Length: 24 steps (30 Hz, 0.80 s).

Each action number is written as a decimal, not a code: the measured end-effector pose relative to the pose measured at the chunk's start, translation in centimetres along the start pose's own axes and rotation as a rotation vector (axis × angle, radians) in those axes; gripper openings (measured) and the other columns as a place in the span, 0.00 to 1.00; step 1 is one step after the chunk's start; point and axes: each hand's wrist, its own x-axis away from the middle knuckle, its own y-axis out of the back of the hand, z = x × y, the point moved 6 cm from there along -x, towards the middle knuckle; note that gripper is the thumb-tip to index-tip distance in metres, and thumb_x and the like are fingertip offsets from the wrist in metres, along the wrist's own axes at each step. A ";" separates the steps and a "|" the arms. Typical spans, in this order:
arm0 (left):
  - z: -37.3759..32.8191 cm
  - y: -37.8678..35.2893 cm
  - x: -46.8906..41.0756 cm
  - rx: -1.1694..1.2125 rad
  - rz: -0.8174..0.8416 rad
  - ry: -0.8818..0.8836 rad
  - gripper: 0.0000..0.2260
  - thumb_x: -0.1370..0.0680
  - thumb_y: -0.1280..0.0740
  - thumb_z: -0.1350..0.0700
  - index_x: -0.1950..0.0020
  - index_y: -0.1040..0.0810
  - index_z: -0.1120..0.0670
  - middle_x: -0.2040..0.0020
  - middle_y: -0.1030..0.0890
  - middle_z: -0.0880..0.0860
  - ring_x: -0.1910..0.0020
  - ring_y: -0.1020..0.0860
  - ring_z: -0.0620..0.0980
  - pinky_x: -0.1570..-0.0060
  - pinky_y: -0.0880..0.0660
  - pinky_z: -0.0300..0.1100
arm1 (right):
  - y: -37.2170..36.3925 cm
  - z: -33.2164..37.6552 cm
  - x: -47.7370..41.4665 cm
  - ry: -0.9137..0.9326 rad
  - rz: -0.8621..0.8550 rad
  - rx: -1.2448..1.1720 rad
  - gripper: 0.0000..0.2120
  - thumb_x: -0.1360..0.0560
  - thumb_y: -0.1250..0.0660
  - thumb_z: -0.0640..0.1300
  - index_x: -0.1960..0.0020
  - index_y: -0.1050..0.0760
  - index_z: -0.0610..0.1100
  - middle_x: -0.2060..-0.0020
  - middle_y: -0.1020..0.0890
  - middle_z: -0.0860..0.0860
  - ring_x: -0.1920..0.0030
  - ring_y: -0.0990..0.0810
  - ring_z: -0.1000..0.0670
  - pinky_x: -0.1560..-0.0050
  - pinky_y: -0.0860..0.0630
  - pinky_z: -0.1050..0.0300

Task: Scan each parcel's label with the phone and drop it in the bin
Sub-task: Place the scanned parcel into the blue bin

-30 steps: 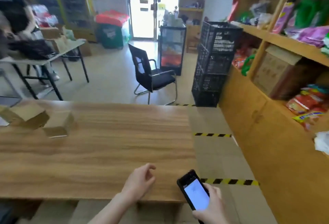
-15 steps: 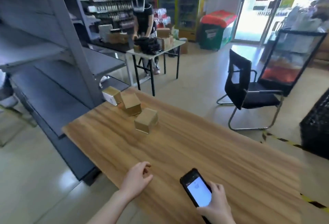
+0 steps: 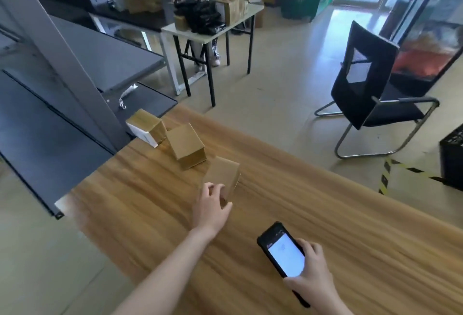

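The nearest parcel (image 3: 223, 177), a plain brown box, is gripped at its near end by the left hand (image 3: 210, 208), fingers curled over one side and the thumb pressed to the other. The box is seen tilted, its far end toward the middle of the wooden table (image 3: 350, 227). The phone (image 3: 281, 252) is clasped in the right hand (image 3: 310, 279), screen lit and facing up, held above the table's near part, well apart from the gripped box. Two more parcels are found beyond: a middle parcel (image 3: 186, 145) just behind the gripped one, and a far parcel (image 3: 146, 126) with a white face, set at the table's far left corner beside a grey shelf upright (image 3: 62, 59). The left table edge is close to the hand; bare tabletop is left open to the right. A black chair (image 3: 370, 89) is placed beyond the far edge. No bin can be identified.
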 end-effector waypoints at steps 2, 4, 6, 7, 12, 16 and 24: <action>0.4 -0.7 -2.7 -0.063 0.028 0.018 0.24 0.24 0.33 0.42 0.30 0.34 0.46 0.29 0.38 0.51 0.32 0.35 0.52 0.36 0.31 0.45 | -0.8 1.1 -1.2 -0.033 0.003 -0.022 0.44 0.44 0.26 0.48 0.30 0.37 0.52 0.44 0.37 0.56 0.48 0.29 0.56 0.42 0.27 0.49; 0.9 -1.4 -4.5 -0.116 0.067 0.013 0.28 0.24 0.34 0.40 0.27 0.38 0.44 0.26 0.44 0.52 0.27 0.41 0.54 0.31 0.33 0.49 | -1.3 1.8 -2.1 -0.054 0.008 -0.038 0.45 0.45 0.26 0.49 0.30 0.37 0.52 0.44 0.37 0.56 0.47 0.30 0.56 0.41 0.28 0.49; 1.7 -2.1 -5.7 -0.155 0.105 -0.019 0.30 0.24 0.33 0.40 0.26 0.42 0.43 0.25 0.49 0.52 0.25 0.45 0.55 0.30 0.34 0.51 | -1.9 2.4 -2.8 -0.071 0.033 -0.020 0.44 0.44 0.25 0.48 0.30 0.37 0.52 0.43 0.37 0.56 0.47 0.30 0.56 0.40 0.28 0.48; 2.0 -2.3 -6.1 -0.161 0.114 -0.039 0.31 0.24 0.33 0.40 0.25 0.42 0.42 0.25 0.50 0.52 0.25 0.46 0.55 0.30 0.33 0.52 | -2.0 2.6 -3.2 -0.082 0.038 -0.017 0.44 0.44 0.25 0.48 0.30 0.37 0.52 0.43 0.37 0.56 0.46 0.30 0.56 0.40 0.28 0.48; 3.6 -2.0 -7.0 0.014 0.153 -0.127 0.29 0.25 0.33 0.40 0.27 0.40 0.40 0.25 0.47 0.47 0.27 0.44 0.51 0.33 0.30 0.50 | -2.1 4.1 -4.8 -0.093 0.022 -0.015 0.44 0.44 0.25 0.47 0.31 0.36 0.52 0.42 0.36 0.56 0.45 0.30 0.56 0.39 0.28 0.46; 5.6 -1.3 -7.0 0.242 0.275 -0.107 0.26 0.24 0.36 0.40 0.27 0.38 0.40 0.29 0.38 0.44 0.34 0.34 0.47 0.39 0.28 0.46 | -1.9 5.6 -6.4 -0.060 0.012 -0.032 0.45 0.43 0.24 0.45 0.28 0.38 0.49 0.42 0.36 0.55 0.43 0.30 0.54 0.39 0.28 0.45; 7.3 0.9 -7.9 0.202 0.082 -0.049 0.21 0.19 0.41 0.45 0.26 0.38 0.44 0.28 0.33 0.48 0.34 0.29 0.48 0.46 0.29 0.40 | -2.5 7.0 -8.1 -0.044 0.004 -0.047 0.44 0.41 0.24 0.42 0.28 0.38 0.49 0.41 0.36 0.56 0.42 0.33 0.55 0.37 0.30 0.44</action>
